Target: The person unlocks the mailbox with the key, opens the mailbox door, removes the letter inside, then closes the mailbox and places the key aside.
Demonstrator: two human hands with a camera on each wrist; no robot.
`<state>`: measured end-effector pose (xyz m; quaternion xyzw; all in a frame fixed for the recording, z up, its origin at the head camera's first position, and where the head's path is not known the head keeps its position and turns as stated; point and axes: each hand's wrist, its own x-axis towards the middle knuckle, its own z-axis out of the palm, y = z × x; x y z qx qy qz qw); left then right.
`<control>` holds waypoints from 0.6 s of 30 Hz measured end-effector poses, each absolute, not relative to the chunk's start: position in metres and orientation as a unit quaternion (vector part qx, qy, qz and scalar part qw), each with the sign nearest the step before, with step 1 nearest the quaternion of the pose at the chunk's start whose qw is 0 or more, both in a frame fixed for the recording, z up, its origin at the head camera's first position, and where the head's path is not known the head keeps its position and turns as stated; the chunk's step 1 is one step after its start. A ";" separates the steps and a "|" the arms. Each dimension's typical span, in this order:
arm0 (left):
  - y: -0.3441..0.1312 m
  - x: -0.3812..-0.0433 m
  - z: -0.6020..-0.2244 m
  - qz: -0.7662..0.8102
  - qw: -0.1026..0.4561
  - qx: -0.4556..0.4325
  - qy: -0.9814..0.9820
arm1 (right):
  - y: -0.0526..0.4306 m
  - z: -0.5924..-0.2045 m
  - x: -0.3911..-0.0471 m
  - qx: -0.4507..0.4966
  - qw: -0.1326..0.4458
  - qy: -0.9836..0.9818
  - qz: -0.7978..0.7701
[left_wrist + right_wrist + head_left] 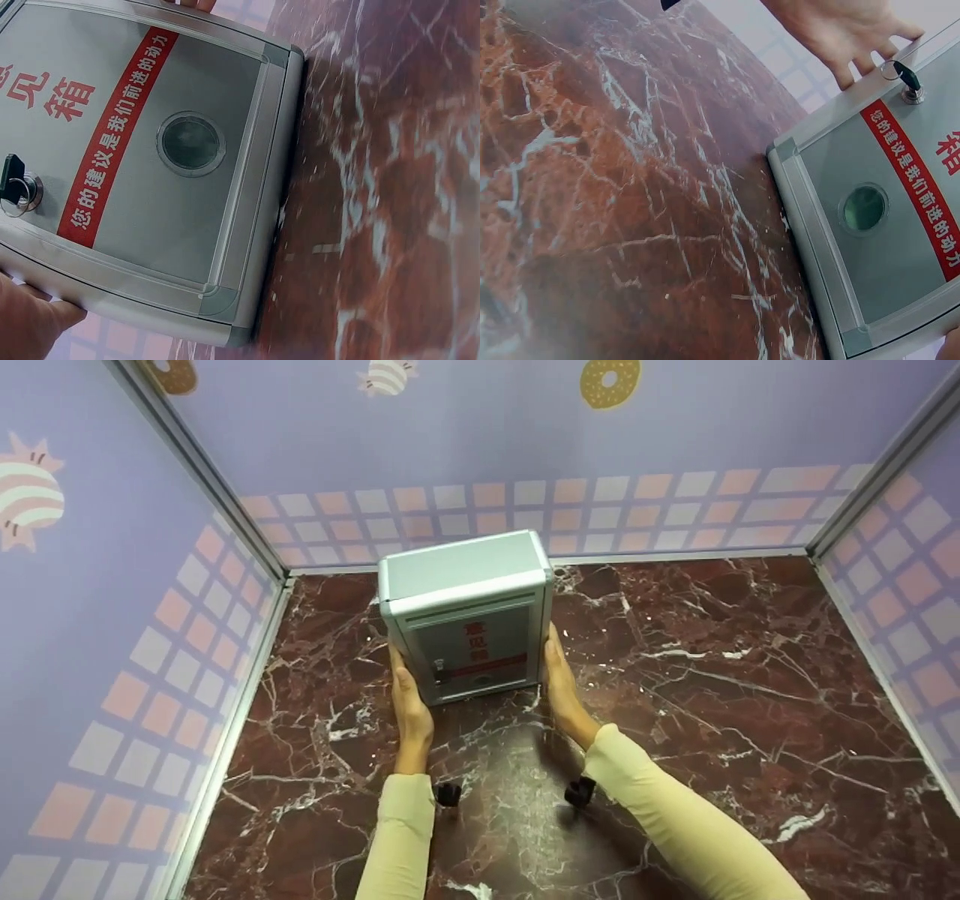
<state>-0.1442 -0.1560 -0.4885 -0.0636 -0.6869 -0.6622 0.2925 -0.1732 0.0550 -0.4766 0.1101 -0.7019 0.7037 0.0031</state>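
A silver-grey metal suggestion box [469, 619] stands tilted on the marble surface, its front facing me. Red lettering, a red strip [120, 135] with white characters and a round window [191, 144] mark its front panel. A key [12, 184] with a dark head sits in the lock at the left. My left hand [411, 705] grips the box's left side and my right hand [564, 682] holds the right side. The fingers of the left hand [847, 34] lie along the side edge in the right wrist view. The box's back is hidden.
Dark red marble with white veins forms the work surface [697, 697]. Purple patterned walls [487, 442] with metal edging enclose the back and both sides. Two small black objects, one of them a black piece [448, 793], show beside the wrists.
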 end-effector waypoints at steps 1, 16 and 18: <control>-0.153 -0.145 -0.489 -0.664 0.292 -0.066 -0.685 | 0.058 -0.478 -0.173 0.112 0.007 -0.699 0.706; -0.118 -0.170 -0.524 -0.659 0.259 -0.089 -0.700 | 0.107 -0.520 -0.176 0.071 0.056 -0.699 0.710; -0.112 -0.173 -0.526 -0.658 0.256 -0.094 -0.702 | 0.114 -0.519 -0.174 0.064 0.065 -0.701 0.708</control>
